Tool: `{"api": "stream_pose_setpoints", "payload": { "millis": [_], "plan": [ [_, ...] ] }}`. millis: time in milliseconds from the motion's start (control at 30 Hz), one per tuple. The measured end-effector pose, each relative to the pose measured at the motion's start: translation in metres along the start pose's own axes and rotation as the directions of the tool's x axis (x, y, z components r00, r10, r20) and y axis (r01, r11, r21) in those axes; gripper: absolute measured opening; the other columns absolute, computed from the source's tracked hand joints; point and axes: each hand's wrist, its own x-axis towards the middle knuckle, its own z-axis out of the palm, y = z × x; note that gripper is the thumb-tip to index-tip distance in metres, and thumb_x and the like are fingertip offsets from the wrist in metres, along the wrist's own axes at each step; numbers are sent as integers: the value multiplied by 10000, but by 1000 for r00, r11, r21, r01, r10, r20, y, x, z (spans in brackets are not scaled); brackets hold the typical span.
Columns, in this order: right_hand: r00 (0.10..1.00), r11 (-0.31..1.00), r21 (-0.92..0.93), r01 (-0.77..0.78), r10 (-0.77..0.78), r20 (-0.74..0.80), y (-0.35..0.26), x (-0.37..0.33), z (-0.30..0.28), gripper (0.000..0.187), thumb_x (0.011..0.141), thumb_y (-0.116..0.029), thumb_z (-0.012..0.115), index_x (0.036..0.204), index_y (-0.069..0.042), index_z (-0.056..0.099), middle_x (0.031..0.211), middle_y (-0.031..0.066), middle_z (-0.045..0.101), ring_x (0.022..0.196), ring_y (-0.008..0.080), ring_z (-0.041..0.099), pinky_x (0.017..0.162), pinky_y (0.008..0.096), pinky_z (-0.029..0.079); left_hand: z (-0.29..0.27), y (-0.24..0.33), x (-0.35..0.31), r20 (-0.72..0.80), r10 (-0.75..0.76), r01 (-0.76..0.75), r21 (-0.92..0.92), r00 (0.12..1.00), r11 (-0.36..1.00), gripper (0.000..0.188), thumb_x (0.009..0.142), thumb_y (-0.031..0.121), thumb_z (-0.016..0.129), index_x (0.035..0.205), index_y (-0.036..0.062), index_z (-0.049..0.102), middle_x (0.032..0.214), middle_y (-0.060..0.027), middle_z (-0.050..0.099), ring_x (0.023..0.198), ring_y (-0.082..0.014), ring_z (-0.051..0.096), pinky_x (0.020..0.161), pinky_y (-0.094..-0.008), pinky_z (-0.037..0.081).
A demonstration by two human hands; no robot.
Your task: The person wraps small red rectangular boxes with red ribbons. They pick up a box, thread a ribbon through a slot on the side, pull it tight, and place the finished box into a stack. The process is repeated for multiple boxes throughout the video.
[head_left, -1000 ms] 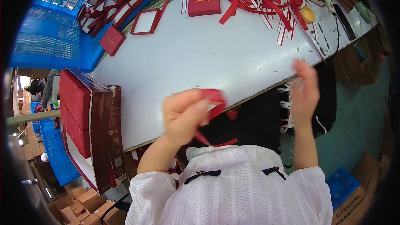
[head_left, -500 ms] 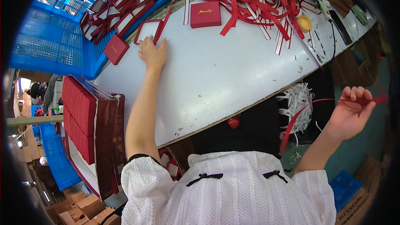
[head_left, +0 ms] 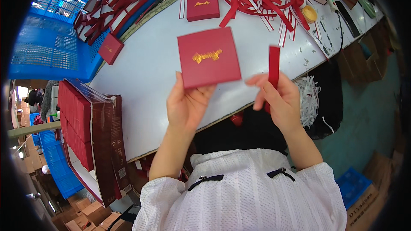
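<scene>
My left hand [head_left: 187, 105] grips a flat square red box lid [head_left: 209, 66] from below, its gold-lettered face turned up toward me. The lid hangs over the front part of the white table [head_left: 141, 90]. Just right of it, my right hand [head_left: 280, 98] pinches a red ribbon strip [head_left: 274, 66] between thumb and fingers, one end standing up. Hand and ribbon are apart from the lid. Another red box [head_left: 203, 7] with gold lettering rests farther back on the table, and a smaller red box [head_left: 111, 48] sits at the blue crate's corner.
Loose red and white ribbons [head_left: 257, 0] heap along the table's back. At far left, a blue crate [head_left: 51, 47] holds several open red boxes [head_left: 115, 6]. Below it stands a carton [head_left: 100, 145] packed with red boxes. A yellow round container [head_left: 309, 14] is at back right. White paper strips [head_left: 307, 102] hang beyond the table edge.
My left hand has lifted a red lid off the table's left side and brought it to the middle. My right hand has come in from the far right with the ribbon.
</scene>
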Motion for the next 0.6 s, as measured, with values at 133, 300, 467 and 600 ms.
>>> {"api": "stream_pose_setpoints", "payload": {
  "millis": [133,300,467,600],
  "plan": [
    [999,1000,1,29,-29,-40,-2,6,7,155,729,-70,601,782,-15,466,655,14,525,506,44,485,457,153,383,14,-20,-30,-20,-4,4,8,1000,1000,417,882,317,303,1156,9,366,1181,-155,423,1083,-285,426,927,-429,323],
    [981,972,137,-190,183,65,-10,6,4,188,683,-21,616,775,-34,452,696,14,512,568,41,489,490,150,382,-5,-17,-39,287,-59,5,188,956,982,551,851,442,295,1177,1,349,1188,-156,411,1102,-274,403,924,-409,319],
    [924,991,-8,-130,124,361,-16,5,-18,184,669,-9,610,772,-46,462,699,-11,496,619,45,474,558,173,389,20,-14,-30,202,-247,244,43,948,969,680,843,509,205,1159,-72,361,1093,-163,489,991,-242,487,843,-367,391],
    [979,972,-212,-104,138,152,-23,9,-22,164,692,-45,605,808,-28,489,726,-8,523,631,44,459,576,178,390,10,-12,-23,282,-240,225,84,929,971,451,863,295,317,1113,-69,407,1073,-175,496,979,-228,495,807,-354,407]
  ]
}}
